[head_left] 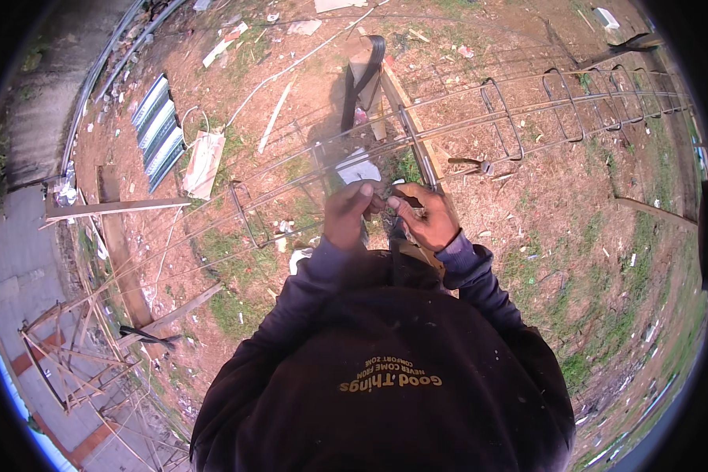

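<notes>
My left hand [346, 216] and my right hand [426, 219] meet at the middle of the view, fingers curled round a small dark bundle [383, 197] that looks like wire and is partly hidden by them. Just beyond them, long steel rods [448, 111] cross the view from lower left to upper right, with square stirrups [511, 134] along them. A timber board [417, 141] runs beneath the rods, and a pincer-like tool [481, 167] is to the right of my hands, beside the rods.
A striped sheet [157, 134] and a pale board [204, 165] lie on littered dirt at upper left. Black straps [370, 67] sit on wood beyond the rods. Bamboo frames [79, 354] stand on paving at lower left; loose timber [118, 208] lies along the left side.
</notes>
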Available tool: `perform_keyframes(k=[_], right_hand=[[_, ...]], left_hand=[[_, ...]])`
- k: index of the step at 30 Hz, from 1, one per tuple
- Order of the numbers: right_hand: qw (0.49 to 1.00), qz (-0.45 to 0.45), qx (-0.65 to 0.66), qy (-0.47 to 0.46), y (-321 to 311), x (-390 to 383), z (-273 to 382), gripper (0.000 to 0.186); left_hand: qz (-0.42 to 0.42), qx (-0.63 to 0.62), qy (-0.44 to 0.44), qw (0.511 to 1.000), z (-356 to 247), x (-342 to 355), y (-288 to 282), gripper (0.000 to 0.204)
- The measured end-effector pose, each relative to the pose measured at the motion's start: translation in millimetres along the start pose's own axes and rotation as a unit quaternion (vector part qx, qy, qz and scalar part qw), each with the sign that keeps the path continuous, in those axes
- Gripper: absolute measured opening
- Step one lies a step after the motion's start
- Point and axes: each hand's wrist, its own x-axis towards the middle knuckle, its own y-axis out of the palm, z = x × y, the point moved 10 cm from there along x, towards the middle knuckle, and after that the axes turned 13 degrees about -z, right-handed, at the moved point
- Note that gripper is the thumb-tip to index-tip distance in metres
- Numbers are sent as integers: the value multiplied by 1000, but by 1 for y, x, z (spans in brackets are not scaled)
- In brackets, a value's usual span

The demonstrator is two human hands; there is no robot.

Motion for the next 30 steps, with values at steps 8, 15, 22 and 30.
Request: perform_keyframes(k=[8, 15, 22, 30], right_hand=[[920, 202, 264, 209, 113, -40, -16, 26], [964, -21, 222, 144, 121, 14, -12, 22], [912, -221, 256, 234, 84, -1, -45, 22], [940, -177, -142, 255, 110, -49, -37, 28]], left_hand=[[186, -353, -84, 913, -15, -10, -44, 27], [44, 62, 85, 993, -11, 73, -142, 39], [219, 310, 278, 882, 12, 158, -108, 39], [238, 282, 197, 908, 34, 164, -123, 37]])
